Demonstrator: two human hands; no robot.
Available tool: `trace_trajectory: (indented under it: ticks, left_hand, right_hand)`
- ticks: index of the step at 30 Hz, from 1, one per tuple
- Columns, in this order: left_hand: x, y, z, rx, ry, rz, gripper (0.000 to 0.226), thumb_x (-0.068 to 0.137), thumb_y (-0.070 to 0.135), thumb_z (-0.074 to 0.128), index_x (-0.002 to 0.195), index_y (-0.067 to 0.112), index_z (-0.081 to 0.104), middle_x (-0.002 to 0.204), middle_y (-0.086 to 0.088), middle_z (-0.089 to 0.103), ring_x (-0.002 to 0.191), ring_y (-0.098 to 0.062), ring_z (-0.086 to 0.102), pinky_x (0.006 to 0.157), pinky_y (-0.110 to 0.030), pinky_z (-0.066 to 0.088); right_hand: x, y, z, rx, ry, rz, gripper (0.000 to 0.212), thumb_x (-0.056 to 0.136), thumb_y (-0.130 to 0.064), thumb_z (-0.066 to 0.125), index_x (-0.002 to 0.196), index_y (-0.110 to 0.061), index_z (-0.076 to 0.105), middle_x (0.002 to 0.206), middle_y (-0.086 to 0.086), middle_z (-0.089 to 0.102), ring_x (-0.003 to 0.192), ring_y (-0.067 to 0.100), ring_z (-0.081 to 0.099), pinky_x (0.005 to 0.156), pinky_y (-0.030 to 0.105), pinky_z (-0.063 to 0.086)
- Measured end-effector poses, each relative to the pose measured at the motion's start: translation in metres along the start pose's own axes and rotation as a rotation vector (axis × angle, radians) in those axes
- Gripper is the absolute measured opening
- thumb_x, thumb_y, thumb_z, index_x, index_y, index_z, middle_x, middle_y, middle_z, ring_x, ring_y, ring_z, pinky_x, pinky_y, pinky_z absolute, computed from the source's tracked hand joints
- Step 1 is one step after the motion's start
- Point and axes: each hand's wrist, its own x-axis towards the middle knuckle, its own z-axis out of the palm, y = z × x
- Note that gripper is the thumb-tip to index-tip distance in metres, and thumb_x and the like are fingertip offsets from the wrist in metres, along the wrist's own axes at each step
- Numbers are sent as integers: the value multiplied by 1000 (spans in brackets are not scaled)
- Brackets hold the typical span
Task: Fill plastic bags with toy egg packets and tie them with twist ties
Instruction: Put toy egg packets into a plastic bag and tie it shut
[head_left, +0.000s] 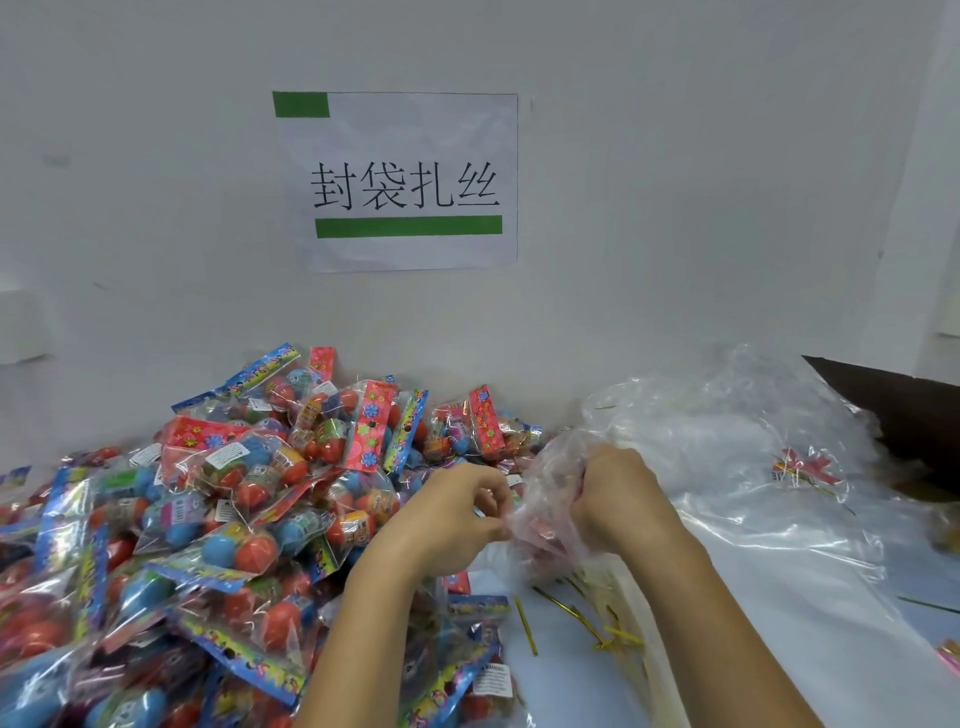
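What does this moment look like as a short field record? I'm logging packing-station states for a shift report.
left hand: left hand pinches the edge of the clear bag
right hand: right hand grips the same bag, fingers curled into the plastic
bag contents: reddish items show through; exact count cannot be told
tie status: no tie visible on the held bag
egg packets: large pile of toy egg packets on the person's left
twist ties: yellow-green twist ties loose on the table below the hands
spare bags: heap of empty clear bags to the right
wall: paper sign
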Motion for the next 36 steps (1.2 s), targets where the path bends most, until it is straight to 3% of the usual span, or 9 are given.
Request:
trace_trajectory:
  ticks: [7, 10, 11, 15, 18, 25, 29, 34, 36]
  left_hand:
    - [-2, 3, 0, -18, -18, -14, 18, 92, 16, 67, 80, 26, 60, 94, 8, 66, 83, -11, 65, 66, -19, 50]
    - [-5, 6, 2, -47, -67, -12, 13, 92, 13, 67, 83, 22, 63, 97, 2, 70, 90, -18, 70, 83, -37, 58]
    - [-5, 8, 3, -52, -77, -7, 10, 92, 12, 66, 85, 19, 64, 98, -1, 71, 92, -20, 70, 87, -42, 57]
    - [-5, 8, 6, -48, -67, -3, 12, 94, 10, 63, 87, 20, 62, 102, -2, 70, 97, -21, 69, 89, -44, 56]
    - [-4, 7, 6, -26, -43, -8, 19, 94, 10, 62, 82, 24, 60, 100, -1, 69, 95, -19, 68, 87, -37, 57]
    - [-4, 4, 2, -33, -34, -14, 24, 92, 11, 62, 77, 28, 59, 95, 4, 68, 91, -20, 69, 78, -31, 56]
    - [-5, 2, 0, -37, -55, -35, 14, 90, 16, 62, 79, 25, 63, 93, 4, 70, 84, -15, 69, 81, -33, 57]
    - [-2, -1, 1, -18, -15, -49, 9, 92, 19, 61, 85, 20, 65, 92, 2, 71, 70, -6, 60, 63, -18, 52]
    - [0, -2, 2, -16, 15, -50, 9, 94, 21, 61, 90, 15, 66, 95, -1, 71, 70, -7, 58, 60, -16, 48]
  right_hand:
    - [2, -4, -8, -441, -348, -254, 48, 97, -16, 48, 145, -16, 45, 137, 12, 56, 129, 32, 50, 100, 35, 44]
    - [2, -7, -2, -427, -436, -265, 5, 92, -12, 53, 90, -9, 57, 92, 10, 56, 105, 30, 53, 82, 30, 44]
    - [2, -8, 0, -402, -445, -260, 15, 92, -11, 54, 77, -13, 52, 80, 6, 50, 95, 27, 49, 75, 27, 43]
    - [0, -15, 5, -377, -500, -303, 10, 95, -21, 55, 85, -18, 55, 73, 2, 49, 64, 19, 45, 57, 22, 42]
    - [2, -16, 9, -359, -444, -330, 31, 95, -22, 55, 66, -20, 45, 75, 0, 51, 62, 18, 45, 52, 25, 35]
    - [8, -10, 15, -223, -384, -253, 36, 100, -27, 48, 66, -25, 36, 71, -6, 37, 74, 17, 46, 65, 25, 37]
    - [8, 1, 5, 61, -366, -105, 11, 99, -15, 52, 89, -12, 55, 77, 4, 55, 66, 14, 52, 60, 20, 42]
    - [2, 13, -17, 136, -203, -25, 27, 96, -19, 51, 70, -13, 52, 74, 3, 60, 67, 18, 54, 52, 23, 39]
    - [3, 15, -19, 73, -188, 46, 15, 95, -20, 53, 85, -12, 61, 86, 4, 65, 70, 19, 61, 50, 21, 42]
